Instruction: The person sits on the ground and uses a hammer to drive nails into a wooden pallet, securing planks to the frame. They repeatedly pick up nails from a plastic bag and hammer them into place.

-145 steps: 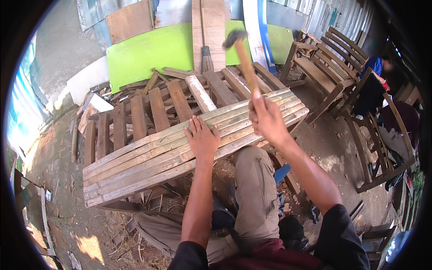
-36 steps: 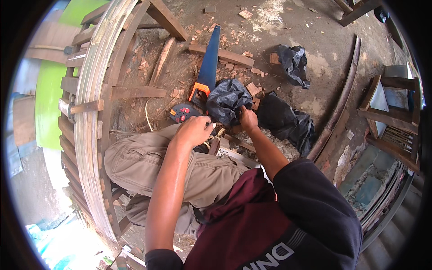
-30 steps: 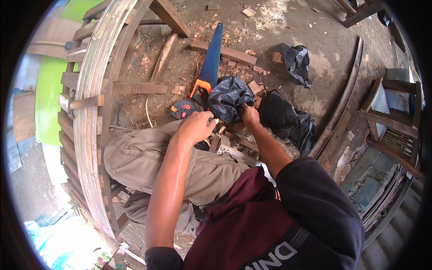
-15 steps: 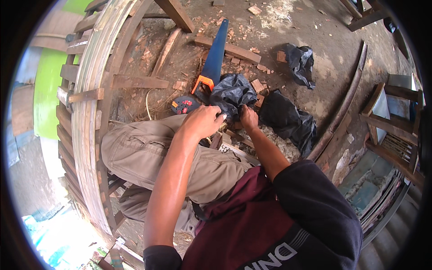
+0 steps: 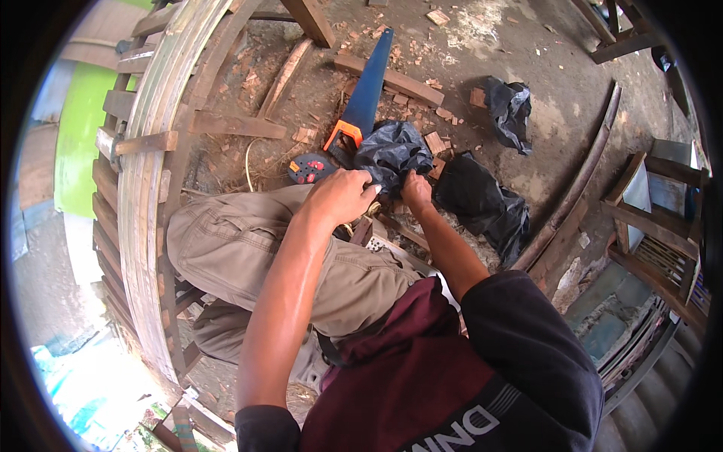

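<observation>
Left hand and right hand meet at a black plastic bag lying on the ground just above the centre of the frame. This bag is thin, glossy and heavily crumpled, bunched into a loose lump with sharp creases.

Left forearm: enters from the lower edge, runs upward across the bent knee in khaki trousers, bare to the upper arm. Its hand is curled, fingers drawn together, fingertips touching the lower left edge of the bag; whether the fingers pinch the plastic cannot be told from this view.

Right forearm: rises from the dark sleeve at lower right and angles up and left. Its hand is closed, fingers folded against the lower right edge of the bag; a firm clamp on the plastic cannot be confirmed.

Adjacent items:
- Hand saw, blue blade and orange-and-black handle, lies just beside the bag on its upper left, blade pointing toward the top of the frame.
- Second black bag lies right of the hands, near them.
- Third black bag lies in the upper right, apart from the others.
- Wood chips scatter over the dirt around the saw and bags.
- Slatted wooden frame curves down the left side of the frame.
</observation>
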`<state>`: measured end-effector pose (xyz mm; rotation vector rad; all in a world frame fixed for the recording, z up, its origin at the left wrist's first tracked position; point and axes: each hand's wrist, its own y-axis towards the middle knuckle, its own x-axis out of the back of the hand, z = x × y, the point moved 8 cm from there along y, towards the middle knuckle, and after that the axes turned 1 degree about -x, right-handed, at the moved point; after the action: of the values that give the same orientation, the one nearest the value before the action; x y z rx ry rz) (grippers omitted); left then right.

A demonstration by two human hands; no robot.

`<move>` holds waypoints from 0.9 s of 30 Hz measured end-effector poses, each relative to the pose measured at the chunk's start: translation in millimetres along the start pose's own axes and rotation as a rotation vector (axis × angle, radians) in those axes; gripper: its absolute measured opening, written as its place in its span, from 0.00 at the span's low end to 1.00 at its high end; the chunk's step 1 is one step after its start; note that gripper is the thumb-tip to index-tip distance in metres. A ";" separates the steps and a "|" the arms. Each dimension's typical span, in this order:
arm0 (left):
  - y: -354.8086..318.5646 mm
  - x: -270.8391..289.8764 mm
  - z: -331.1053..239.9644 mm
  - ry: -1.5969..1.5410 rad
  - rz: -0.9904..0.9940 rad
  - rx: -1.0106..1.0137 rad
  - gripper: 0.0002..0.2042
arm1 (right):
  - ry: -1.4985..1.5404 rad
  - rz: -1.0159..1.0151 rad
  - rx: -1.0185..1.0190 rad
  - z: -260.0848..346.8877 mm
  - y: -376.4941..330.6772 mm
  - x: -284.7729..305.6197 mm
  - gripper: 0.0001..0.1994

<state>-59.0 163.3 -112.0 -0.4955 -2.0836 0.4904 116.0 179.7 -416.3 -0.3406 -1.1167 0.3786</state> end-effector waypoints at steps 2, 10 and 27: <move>0.0 0.9 -1.0 -0.004 -0.008 -0.003 0.17 | -0.011 0.018 0.040 2.6 1.3 2.6 0.16; -4.0 2.5 1.0 -0.016 -0.005 0.020 0.18 | 0.285 -0.211 -0.127 -19.1 -23.1 45.9 0.18; -12.6 16.5 -5.4 -0.045 -0.217 -0.128 0.17 | 0.128 -0.063 0.193 -4.7 -19.4 58.7 0.17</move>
<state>-64.8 162.2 -91.4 -0.3289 -2.1903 0.2442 145.4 189.1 -362.5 -0.1572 -0.9549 0.3999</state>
